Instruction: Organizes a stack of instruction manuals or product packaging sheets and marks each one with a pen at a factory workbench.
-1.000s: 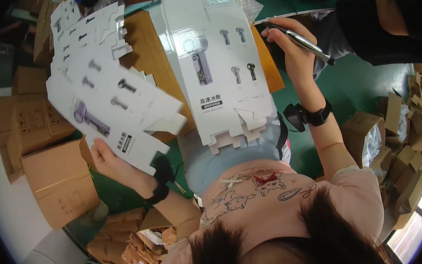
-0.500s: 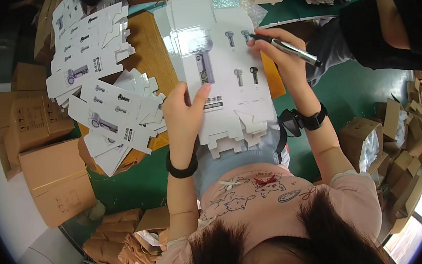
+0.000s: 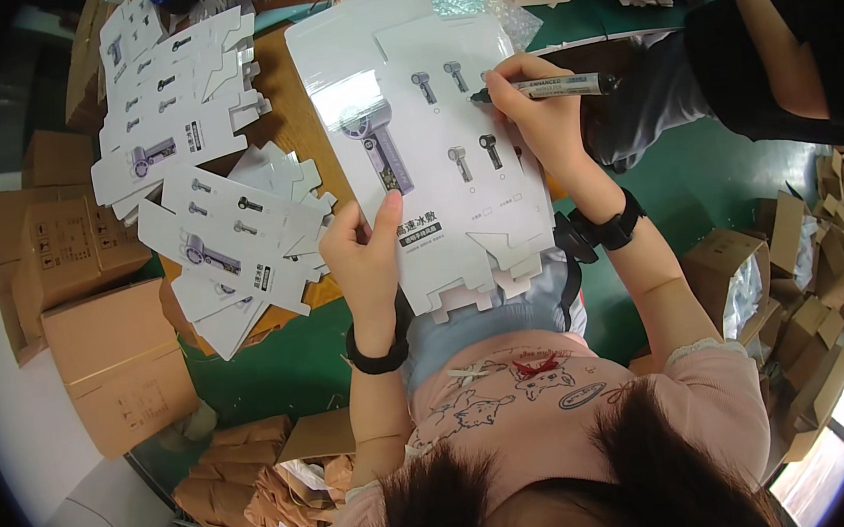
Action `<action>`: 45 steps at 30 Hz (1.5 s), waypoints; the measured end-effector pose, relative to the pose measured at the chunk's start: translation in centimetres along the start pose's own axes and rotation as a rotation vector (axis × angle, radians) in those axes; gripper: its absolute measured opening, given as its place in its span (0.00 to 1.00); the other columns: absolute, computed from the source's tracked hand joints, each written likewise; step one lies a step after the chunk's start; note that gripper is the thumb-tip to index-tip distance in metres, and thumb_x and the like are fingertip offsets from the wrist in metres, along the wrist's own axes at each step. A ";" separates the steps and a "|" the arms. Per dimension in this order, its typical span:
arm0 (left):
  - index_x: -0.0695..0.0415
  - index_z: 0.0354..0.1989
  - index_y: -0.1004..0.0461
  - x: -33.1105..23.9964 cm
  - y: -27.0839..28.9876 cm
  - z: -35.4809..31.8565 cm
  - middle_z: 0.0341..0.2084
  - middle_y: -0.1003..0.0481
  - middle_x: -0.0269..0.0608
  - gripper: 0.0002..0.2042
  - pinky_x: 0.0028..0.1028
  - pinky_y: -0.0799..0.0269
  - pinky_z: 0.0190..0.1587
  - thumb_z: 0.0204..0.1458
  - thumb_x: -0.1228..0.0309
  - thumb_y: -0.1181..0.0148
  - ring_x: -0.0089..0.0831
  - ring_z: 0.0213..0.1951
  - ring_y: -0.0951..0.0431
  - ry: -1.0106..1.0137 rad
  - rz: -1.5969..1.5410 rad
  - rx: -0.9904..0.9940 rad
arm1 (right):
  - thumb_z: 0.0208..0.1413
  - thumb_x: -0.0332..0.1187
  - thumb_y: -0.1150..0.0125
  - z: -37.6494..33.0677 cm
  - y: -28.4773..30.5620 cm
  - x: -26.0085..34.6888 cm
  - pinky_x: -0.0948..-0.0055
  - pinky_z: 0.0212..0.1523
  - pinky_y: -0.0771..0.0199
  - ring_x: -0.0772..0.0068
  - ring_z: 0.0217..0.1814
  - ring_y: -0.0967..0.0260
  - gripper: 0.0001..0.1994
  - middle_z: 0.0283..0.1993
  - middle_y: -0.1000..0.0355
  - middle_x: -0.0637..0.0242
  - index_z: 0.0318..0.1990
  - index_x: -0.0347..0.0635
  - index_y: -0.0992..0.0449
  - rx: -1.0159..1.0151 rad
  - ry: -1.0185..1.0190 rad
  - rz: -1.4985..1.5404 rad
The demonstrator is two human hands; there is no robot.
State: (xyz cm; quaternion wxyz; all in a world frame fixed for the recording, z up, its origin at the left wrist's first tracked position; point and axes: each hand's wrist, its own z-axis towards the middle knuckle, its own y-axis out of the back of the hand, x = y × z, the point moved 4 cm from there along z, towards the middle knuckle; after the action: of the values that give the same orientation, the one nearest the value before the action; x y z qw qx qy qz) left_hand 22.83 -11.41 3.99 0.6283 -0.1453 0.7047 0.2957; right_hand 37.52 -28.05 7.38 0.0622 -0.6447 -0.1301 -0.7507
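Observation:
A stack of flat, unfolded white cartons (image 3: 440, 177), printed with purple and grey handheld fans, lies before me, reaching from the wooden table to my lap. My left hand (image 3: 366, 253) grips its left edge, thumb on top and fingers beneath. In my right hand (image 3: 539, 113) is a black-and-silver marker pen (image 3: 562, 86), held in a writing grip. Its tip is at the printed face, just below the upper right fan picture; I cannot tell whether it touches. Dark bands circle both my wrists.
More flat printed cartons (image 3: 168, 115) are piled on the wooden table (image 3: 288, 84) to the left, with a looser pile (image 3: 229, 235) nearer me. Brown boxes (image 3: 120, 365) stand at the left, others (image 3: 730, 282) at the right. Another person's arm (image 3: 774, 42) shows at the upper right.
The carton stack has tilted, its top swinging left. My right hand has moved slightly left and down, and the marker has turned from slanting to nearly level.

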 end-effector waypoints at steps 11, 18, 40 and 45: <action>0.61 0.12 0.42 0.3 -0.3 -0.1 0.10 0.49 0.23 0.18 0.20 0.60 0.18 0.44 0.68 0.41 0.14 0.16 0.52 -0.006 -0.134 -0.007 | 0.47 0.27 0.46 -1.0 0.4 -0.3 0.87 0.17 0.43 0.87 0.16 0.39 0.05 0.15 0.35 0.73 0.24 0.35 0.30 -0.018 0.025 0.044; 0.61 0.12 0.42 0.8 -0.6 0.1 0.10 0.49 0.23 0.17 0.20 0.60 0.18 0.44 0.69 0.41 0.14 0.16 0.52 0.015 -0.209 -0.018 | 0.43 0.26 0.45 -5.5 1.3 0.8 0.84 0.18 0.39 0.83 0.16 0.36 0.05 0.15 0.34 0.70 0.20 0.34 0.30 0.181 0.114 -0.063; 0.64 0.27 0.31 -0.5 -0.1 0.0 0.20 0.34 0.28 0.08 0.16 0.45 0.24 0.46 0.71 0.44 0.14 0.21 0.40 0.137 -0.513 0.065 | 0.55 0.33 0.52 -1.8 2.9 0.4 0.74 0.33 0.30 0.69 0.29 0.30 0.12 0.25 0.31 0.57 0.40 0.32 0.35 0.052 0.028 0.325; 0.64 0.35 0.32 -0.3 -0.6 0.7 0.28 0.30 0.34 0.10 0.18 0.40 0.32 0.47 0.72 0.46 0.17 0.29 0.35 0.161 -0.409 0.208 | 0.57 0.31 0.57 0.3 1.8 0.5 0.72 0.39 0.29 0.65 0.35 0.29 0.11 0.31 0.29 0.54 0.41 0.31 0.36 0.333 -0.015 0.191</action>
State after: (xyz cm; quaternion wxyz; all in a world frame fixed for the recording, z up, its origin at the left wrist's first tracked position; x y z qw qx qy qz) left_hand 23.78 -11.46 4.15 0.6287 -0.2423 0.7351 0.0758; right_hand 38.21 -29.69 8.14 0.2378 -0.6405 -0.1914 -0.7046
